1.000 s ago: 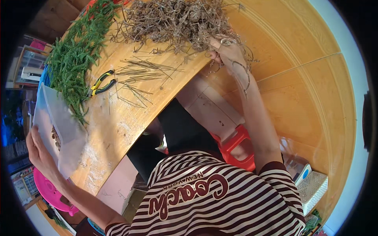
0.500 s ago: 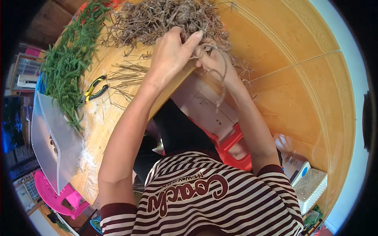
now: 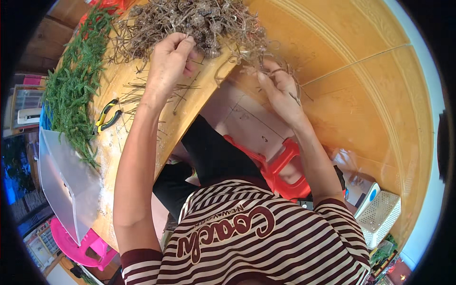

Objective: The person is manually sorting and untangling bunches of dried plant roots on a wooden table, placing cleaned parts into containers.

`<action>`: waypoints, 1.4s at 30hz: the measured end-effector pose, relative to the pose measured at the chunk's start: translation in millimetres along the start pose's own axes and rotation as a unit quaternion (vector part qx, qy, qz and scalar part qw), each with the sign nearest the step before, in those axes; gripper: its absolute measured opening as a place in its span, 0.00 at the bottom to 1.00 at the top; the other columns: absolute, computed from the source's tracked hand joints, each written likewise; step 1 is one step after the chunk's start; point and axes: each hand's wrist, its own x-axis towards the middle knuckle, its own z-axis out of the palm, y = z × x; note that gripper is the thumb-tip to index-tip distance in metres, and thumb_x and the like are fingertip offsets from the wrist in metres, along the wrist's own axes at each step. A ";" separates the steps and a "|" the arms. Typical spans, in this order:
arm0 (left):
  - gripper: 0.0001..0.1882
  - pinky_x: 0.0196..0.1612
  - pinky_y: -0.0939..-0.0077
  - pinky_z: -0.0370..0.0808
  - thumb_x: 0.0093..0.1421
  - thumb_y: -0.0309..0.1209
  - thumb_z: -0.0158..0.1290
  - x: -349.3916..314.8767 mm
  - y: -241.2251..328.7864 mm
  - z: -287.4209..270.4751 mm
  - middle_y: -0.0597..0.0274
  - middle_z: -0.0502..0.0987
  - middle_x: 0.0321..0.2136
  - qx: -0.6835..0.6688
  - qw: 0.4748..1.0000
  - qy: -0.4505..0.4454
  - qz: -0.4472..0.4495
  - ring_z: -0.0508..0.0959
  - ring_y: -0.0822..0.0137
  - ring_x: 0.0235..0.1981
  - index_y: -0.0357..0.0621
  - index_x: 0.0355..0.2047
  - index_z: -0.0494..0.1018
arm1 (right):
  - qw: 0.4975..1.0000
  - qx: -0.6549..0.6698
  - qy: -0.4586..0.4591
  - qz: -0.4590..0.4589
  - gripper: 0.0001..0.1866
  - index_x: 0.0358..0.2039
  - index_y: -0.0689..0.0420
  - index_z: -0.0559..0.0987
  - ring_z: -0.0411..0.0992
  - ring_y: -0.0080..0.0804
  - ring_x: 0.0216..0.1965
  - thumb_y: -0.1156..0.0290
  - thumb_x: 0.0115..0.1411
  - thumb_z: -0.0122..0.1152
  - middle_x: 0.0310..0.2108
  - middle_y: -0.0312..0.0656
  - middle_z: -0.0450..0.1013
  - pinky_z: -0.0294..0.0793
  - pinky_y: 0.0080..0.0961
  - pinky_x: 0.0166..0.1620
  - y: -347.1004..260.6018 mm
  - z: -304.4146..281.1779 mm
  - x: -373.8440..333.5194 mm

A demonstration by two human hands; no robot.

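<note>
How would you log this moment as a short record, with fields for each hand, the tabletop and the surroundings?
Left hand: thumb and fingers close together, by the brown tangled pile; anything held too small to tell
Right hand: holding brown stringy strands, beyond the table edge
Tabletop: pile, loose thin stems, yellow-and-black pliers, green sprigs
Surroundings: red stool, pink stool

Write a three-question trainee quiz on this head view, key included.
1. True or false: most of the green sprigs lie left of the pliers in the picture.
2. Choose: the right hand is holding A) the pliers, B) brown twigs, C) green sprigs.
3. Fill in: the pliers' handles are yellow and ____.

Key: 1 true; 2 B; 3 black.
</note>
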 end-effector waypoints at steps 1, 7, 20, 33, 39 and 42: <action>0.11 0.22 0.83 0.68 0.62 0.36 0.48 -1.2 0.4 0.7 0.67 0.73 0.23 -0.001 1.000 -0.005 0.003 0.71 0.77 0.19 0.40 0.33 0.72 | 1.000 -0.019 0.003 -0.014 0.18 0.53 0.68 0.66 0.68 0.23 0.45 0.73 0.64 0.50 0.45 0.38 0.70 0.66 0.21 0.51 0.3 -2.7 -2.6; 0.12 0.23 0.83 0.68 0.62 0.36 0.47 -9.1 3.0 2.7 0.68 0.72 0.23 0.001 1.000 -0.021 -0.006 0.70 0.77 0.20 0.40 0.36 0.72 | 0.994 -0.096 -0.060 0.002 0.16 0.50 0.65 0.71 0.70 0.22 0.42 0.70 0.65 0.49 0.42 0.38 0.72 0.69 0.19 0.45 -6.6 -25.8 -20.8; 0.12 0.22 0.80 0.68 0.63 0.33 0.49 -15.8 0.2 1.1 0.66 0.70 0.19 -0.017 0.999 -0.028 -0.001 0.69 0.76 0.18 0.35 0.38 0.70 | 0.985 -0.101 -0.049 -0.131 0.11 0.36 0.59 0.80 0.64 0.14 0.20 0.67 0.63 0.53 0.23 0.31 0.73 0.62 0.13 0.22 -98.3 -40.4 51.0; 0.12 0.18 0.79 0.66 0.63 0.33 0.48 -25.0 2.4 18.8 0.63 0.71 0.18 0.124 0.981 0.068 0.131 0.69 0.75 0.16 0.34 0.36 0.70 | 0.934 -0.322 -0.143 -0.062 0.23 0.22 0.67 0.78 0.68 0.29 0.18 0.56 0.57 0.55 0.14 0.46 0.69 0.66 0.31 0.24 -73.1 51.9 143.1; 0.12 0.16 0.80 0.64 0.60 0.32 0.46 -31.8 22.4 19.6 0.63 0.71 0.18 -0.020 0.999 0.032 -0.029 0.69 0.74 0.15 0.34 0.33 0.71 | 0.922 -0.345 -0.147 -0.096 0.19 0.24 0.67 0.78 0.73 0.48 0.25 0.62 0.57 0.51 0.20 0.55 0.73 0.71 0.42 0.32 -59.7 60.8 145.6; 0.12 0.16 0.79 0.64 0.59 0.33 0.45 -31.8 19.4 14.1 0.61 0.71 0.18 -0.059 0.996 0.010 -0.061 0.69 0.73 0.14 0.35 0.31 0.71 | 0.918 -0.357 -0.130 -0.112 0.16 0.27 0.66 0.78 0.74 0.52 0.30 0.64 0.54 0.50 0.25 0.58 0.74 0.72 0.43 0.37 -63.3 68.6 144.1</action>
